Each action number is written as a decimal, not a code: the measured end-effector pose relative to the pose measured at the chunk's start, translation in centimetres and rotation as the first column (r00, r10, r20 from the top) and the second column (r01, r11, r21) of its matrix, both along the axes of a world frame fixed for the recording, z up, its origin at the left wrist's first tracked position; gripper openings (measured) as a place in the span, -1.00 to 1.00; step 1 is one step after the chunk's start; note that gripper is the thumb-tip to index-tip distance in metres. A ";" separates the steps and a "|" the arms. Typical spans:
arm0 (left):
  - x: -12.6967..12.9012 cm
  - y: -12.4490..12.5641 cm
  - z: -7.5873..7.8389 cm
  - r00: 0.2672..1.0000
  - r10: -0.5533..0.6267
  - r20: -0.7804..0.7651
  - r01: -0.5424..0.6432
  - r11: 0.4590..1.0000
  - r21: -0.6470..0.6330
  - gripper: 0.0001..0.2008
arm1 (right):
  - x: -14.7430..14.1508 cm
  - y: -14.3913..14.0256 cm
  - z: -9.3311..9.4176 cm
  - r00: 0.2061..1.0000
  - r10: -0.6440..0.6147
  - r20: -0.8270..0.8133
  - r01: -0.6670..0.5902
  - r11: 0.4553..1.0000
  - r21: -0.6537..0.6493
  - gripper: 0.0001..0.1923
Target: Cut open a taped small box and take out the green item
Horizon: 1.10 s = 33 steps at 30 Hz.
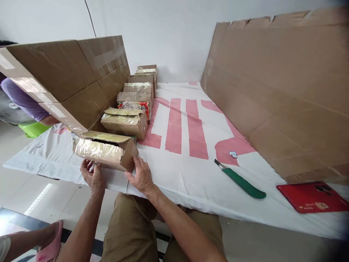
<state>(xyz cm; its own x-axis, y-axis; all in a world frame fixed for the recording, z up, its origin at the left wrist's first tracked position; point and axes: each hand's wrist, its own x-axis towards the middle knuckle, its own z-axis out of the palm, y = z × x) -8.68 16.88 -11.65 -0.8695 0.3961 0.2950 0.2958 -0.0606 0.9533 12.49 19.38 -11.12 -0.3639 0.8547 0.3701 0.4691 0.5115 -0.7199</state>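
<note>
Left hand (93, 176): fingers spread, flat against the near left face of the small carton (107, 150).
Right hand (141, 174): open, pressed on the carton's right corner.
Small carton: brown cardboard, glossy tape over the flaps, at the tabletop (191, 182) near edge, between both hands.
Writing: none readable.
Cloth: white, pink blocks.
Knife (241, 181): green handle, well right.

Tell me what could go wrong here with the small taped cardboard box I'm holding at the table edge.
1. The small taped brown cardboard box sits near the table's front edge; with only the left hand and right hand at its near side, it may slip off.
2. The green-handled utility knife lies with its blade exposed; a reaching hand could get cut.
</note>
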 end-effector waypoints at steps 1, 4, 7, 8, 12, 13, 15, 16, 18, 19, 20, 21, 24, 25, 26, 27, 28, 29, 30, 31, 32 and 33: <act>0.1 0.0 0.1 1.000 -0.013 -0.014 0.013 1.000 -0.009 -0.30 | -0.1 0.1 0.0 1.000 -0.008 0.002 0.008 1.000 -0.015 -0.27; 0.4 -0.1 0.4 0.997 -0.058 -0.053 0.056 0.998 -0.038 -0.30 | -0.3 0.2 -0.1 1.000 -0.028 -0.002 0.028 0.998 -0.053 -0.28; 0.4 -0.1 0.5 0.994 -0.081 -0.070 0.076 0.995 -0.063 -0.29 | -0.5 0.3 0.0 0.999 -0.042 -0.011 0.041 0.996 -0.080 -0.29; 0.4 -0.1 0.6 0.994 -0.082 -0.072 0.077 0.995 -0.068 -0.28 | -0.6 0.3 0.1 0.999 -0.045 -0.013 0.044 0.995 -0.086 -0.29; 0.1 0.0 0.5 0.993 -0.093 -0.068 0.088 0.993 -0.077 -0.27 | -0.6 0.4 0.0 0.999 -0.044 -0.015 0.042 0.994 -0.099 -0.28; 0.0 0.1 0.4 0.993 -0.095 -0.065 0.090 0.993 -0.077 -0.27 | -0.6 0.6 -0.1 0.999 -0.042 -0.015 0.040 0.994 -0.101 -0.27; -0.2 0.2 0.1 0.994 -0.088 -0.057 0.084 0.994 -0.075 -0.26 | -0.5 0.8 -0.2 0.999 -0.039 -0.014 0.037 0.994 -0.106 -0.26; -0.4 0.3 -0.1 0.996 -0.078 -0.051 0.075 0.994 -0.075 -0.25 | -0.5 0.9 -0.2 0.999 -0.038 -0.014 0.037 0.993 -0.109 -0.26; -0.6 0.4 -0.4 0.998 -0.053 -0.041 0.050 0.996 -0.079 -0.22 | -0.4 0.8 -0.1 0.999 -0.036 -0.014 0.034 0.992 -0.117 -0.27; -0.7 0.5 -0.5 0.998 -0.043 -0.037 0.039 0.996 -0.083 -0.20 | -0.3 0.6 -0.1 0.999 -0.032 -0.013 0.030 0.992 -0.121 -0.28; -0.8 0.5 -0.5 0.999 -0.035 -0.035 0.032 0.996 -0.089 -0.17 | -0.1 0.2 0.0 1.000 -0.026 -0.011 0.024 0.992 -0.125 -0.28; -1.0 0.6 -0.6 0.999 -0.034 -0.034 0.030 0.995 -0.095 -0.15 | 0.1 -0.3 0.1 1.000 -0.017 -0.008 0.016 0.992 -0.127 -0.29; -1.2 0.5 -0.5 0.998 -0.053 -0.032 0.049 0.992 -0.115 -0.10 | 1.3 -2.5 0.5 1.000 0.026 0.011 -0.024 0.991 -0.128 -0.29; -1.2 0.5 -0.4 0.998 -0.062 -0.028 0.058 0.991 -0.121 -0.09 | 1.7 -3.1 0.6 0.999 0.043 0.019 -0.040 0.991 -0.128 -0.29; -1.2 0.4 -0.3 0.997 -0.068 -0.024 0.064 0.990 -0.126 -0.08 | 2.2 -3.6 0.7 0.998 0.059 0.028 -0.055 0.990 -0.127 -0.28; -1.2 0.4 -0.2 0.997 -0.072 -0.020 0.068 0.989 -0.131 -0.07 | 2.6 -3.9 0.9 0.997 0.074 0.037 -0.069 0.990 -0.127 -0.27; -1.1 0.3 -0.2 0.997 -0.073 -0.017 0.070 0.988 -0.136 -0.07 | 2.9 -4.0 1.0 0.995 0.087 0.045 -0.080 0.989 -0.127 -0.26; -1.1 0.3 -0.1 0.997 -0.072 -0.016 0.069 0.988 -0.142 -0.07 | 3.2 -4.0 1.0 0.994 0.097 0.052 -0.090 0.988 -0.128 -0.25; -1.0 0.3 0.0 0.998 -0.068 -0.018 0.065 0.987 -0.148 -0.07 | 3.5 -3.7 1.1 0.993 0.107 0.057 -0.099 0.987 -0.128 -0.24; -0.9 0.2 0.1 0.998 -0.063 -0.022 0.059 0.986 -0.156 -0.08 | 3.6 -3.4 1.1 0.991 0.117 0.061 -0.109 0.986 -0.127 -0.24; -0.8 0.2 0.2 0.998 -0.059 -0.026 0.054 0.985 -0.163 -0.09 | 3.7 -3.0 1.1 0.990 0.127 0.062 -0.119 0.985 -0.125 -0.23; -0.7 0.2 0.3 0.998 -0.056 -0.029 0.050 0.984 -0.170 -0.10 | 3.8 -2.7 1.1 0.988 0.138 0.063 -0.130 0.984 -0.120 -0.23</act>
